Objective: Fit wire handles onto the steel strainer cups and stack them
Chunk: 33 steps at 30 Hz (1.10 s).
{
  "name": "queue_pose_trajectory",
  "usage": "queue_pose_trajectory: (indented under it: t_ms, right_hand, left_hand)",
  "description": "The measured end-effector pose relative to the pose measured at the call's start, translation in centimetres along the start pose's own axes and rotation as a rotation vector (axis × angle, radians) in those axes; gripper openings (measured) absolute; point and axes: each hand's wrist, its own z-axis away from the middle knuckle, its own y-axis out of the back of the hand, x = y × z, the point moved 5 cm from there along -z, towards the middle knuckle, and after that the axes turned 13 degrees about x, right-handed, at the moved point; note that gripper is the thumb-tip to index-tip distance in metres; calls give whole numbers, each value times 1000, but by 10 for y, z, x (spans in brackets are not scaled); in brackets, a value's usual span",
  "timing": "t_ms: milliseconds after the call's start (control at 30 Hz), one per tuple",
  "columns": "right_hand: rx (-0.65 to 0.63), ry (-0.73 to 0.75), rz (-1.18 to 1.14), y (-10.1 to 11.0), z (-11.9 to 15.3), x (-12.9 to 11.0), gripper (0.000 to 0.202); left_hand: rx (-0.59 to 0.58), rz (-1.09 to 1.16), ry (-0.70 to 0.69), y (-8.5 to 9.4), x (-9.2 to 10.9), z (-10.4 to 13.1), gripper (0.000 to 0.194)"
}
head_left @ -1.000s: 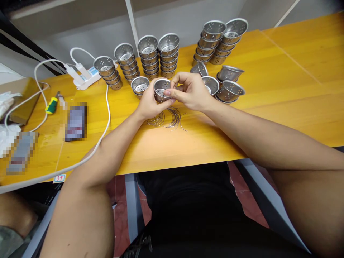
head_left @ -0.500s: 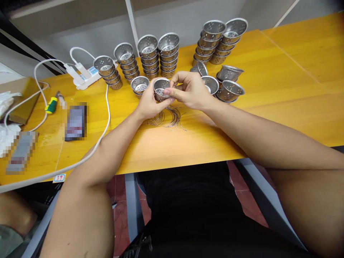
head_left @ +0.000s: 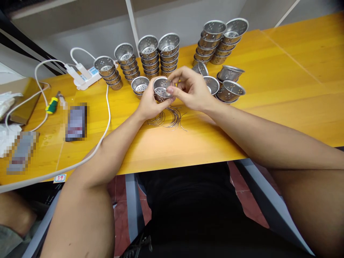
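Observation:
A perforated metal cup (head_left: 161,87) is held upright by my left hand (head_left: 149,102), its fingers and thumb wrapped round the side. My right hand (head_left: 191,89) is at the cup's right rim, thumb and forefinger bent close to it; whether anything thin is between them is too small to tell. Below the cup, curved thin metal wires (head_left: 174,117) lie on the yellow table (head_left: 161,147). Another small cup (head_left: 140,85) stands just left of my left hand, and a tilted cup (head_left: 211,85) is behind my right hand.
Stacks of perforated cups (head_left: 148,53) line the back, with more stacks (head_left: 212,39) and loose cups (head_left: 230,90) at the right. A power strip (head_left: 87,77), white cable (head_left: 107,107), screwdriver (head_left: 52,105) and two blurred phones (head_left: 76,123) are at the left. A person's leg shows lower left.
My right hand has shifted slightly, its forefinger lifting and its thumb drawing a little to the right at the cup's rim. My left hand still holds the cup.

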Motion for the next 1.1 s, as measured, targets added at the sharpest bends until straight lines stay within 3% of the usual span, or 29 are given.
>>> queue_pose_trajectory:
  t_ms: [100,300,467,833,967,1100]
  right_hand:
    - [79,111,137,9,0,-4,69]
    - [12,283,276,11,0,-3,49]
    - [-46,333,320,7,3,-3,40]
    - [-218,273,375,-2,9,-14,55]
    - [-176,243,391,-1,8,-19,77]
    - [-234,270,388,3,4,-28,94]
  left_hand:
    - [55,-20,-13,3,-9,-2,90]
    - [59,-47,-18,5,-26,-3,92]
    - [58,-38,-36,4,-24,-2,92]
    - [48,-101,100,5,2,-2,100]
    - [12,-109,28,3,3,-1,108]
    - [-40,-131,-28,-1,8,0,115]
